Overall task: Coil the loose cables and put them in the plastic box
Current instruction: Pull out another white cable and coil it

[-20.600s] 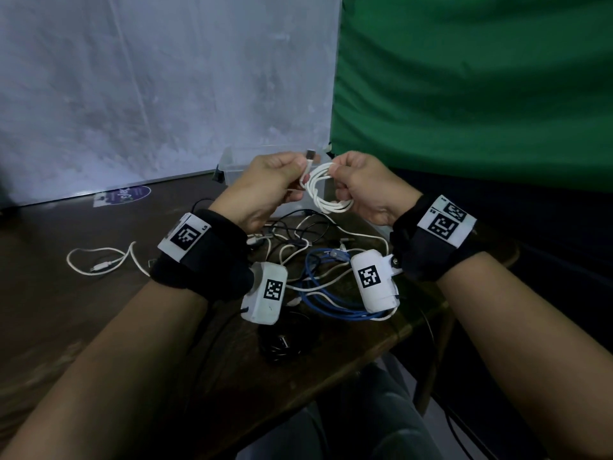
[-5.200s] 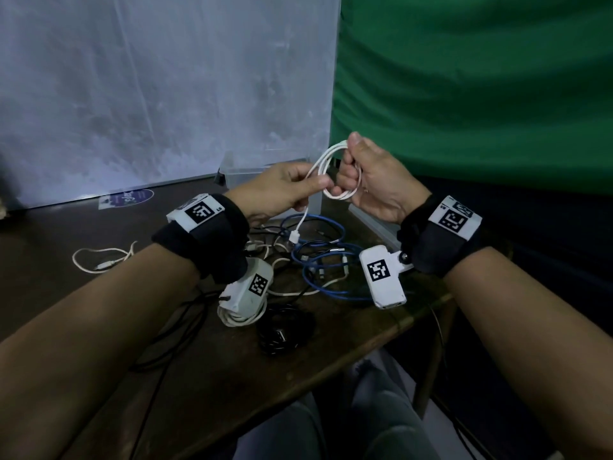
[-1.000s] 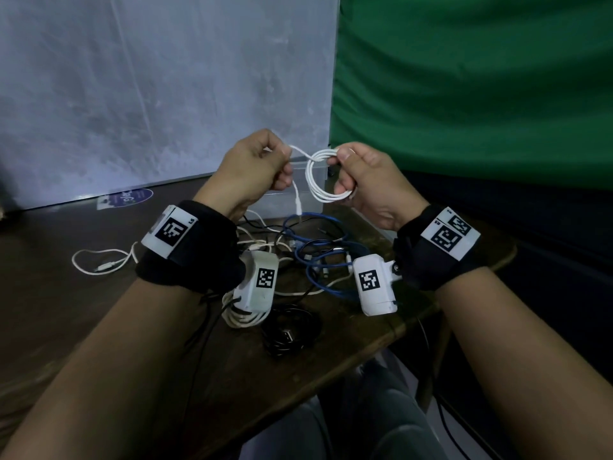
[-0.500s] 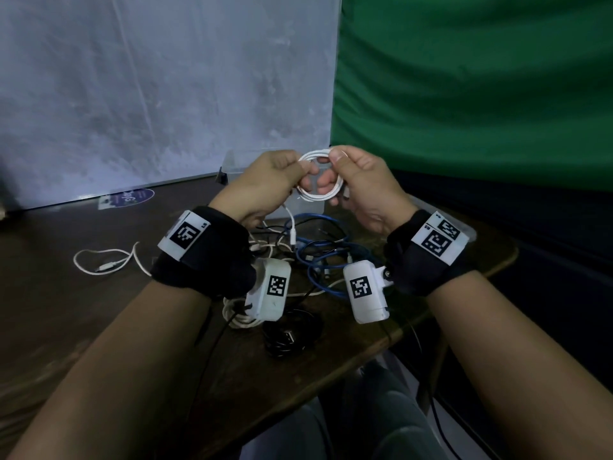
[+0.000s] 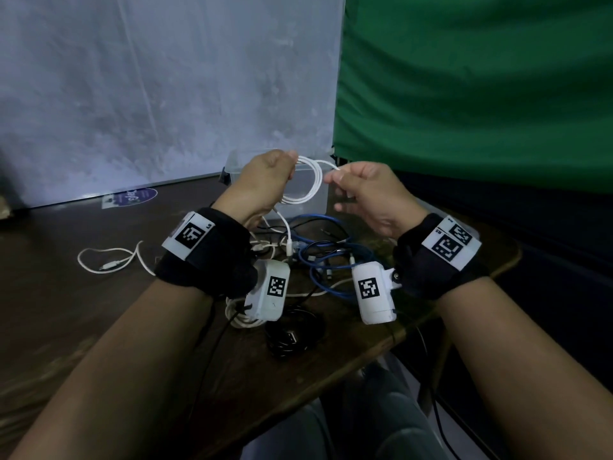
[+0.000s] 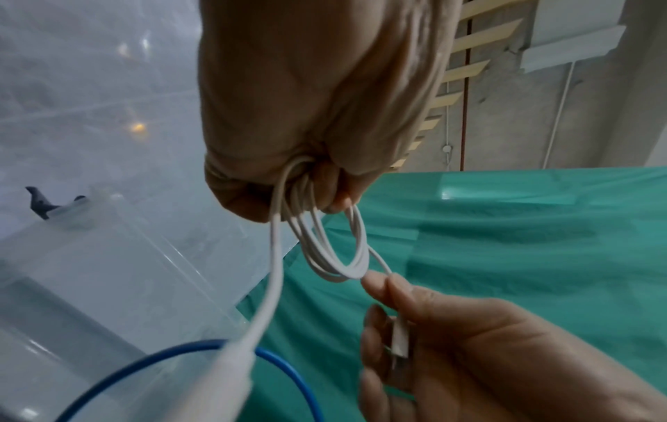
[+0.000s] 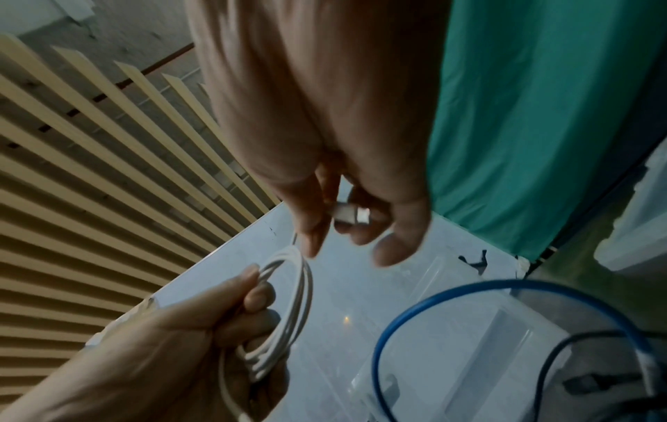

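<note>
While left hand (image 5: 265,184) fingers grip white cable (image 5: 311,187) coil, right hand (image 5: 371,197) fingers pinch its end.

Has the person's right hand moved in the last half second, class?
Yes. The right hand has drawn rightward, away from the clear plastic box, pulling the white cable end.

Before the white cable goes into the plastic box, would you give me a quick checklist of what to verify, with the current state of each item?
1. Loops held together: ok, the left hand grips the white cable coil.
2. Free end controlled: ok, the right hand pinches the connector.
3. Coil finished: not ok, a tail with a plug hangs toward the table.
4. Plastic box open: ok, no lid on it.
5. Box contents: cannot tell.
6. Other cables done: not ok, the blue cable lies loose.
</note>
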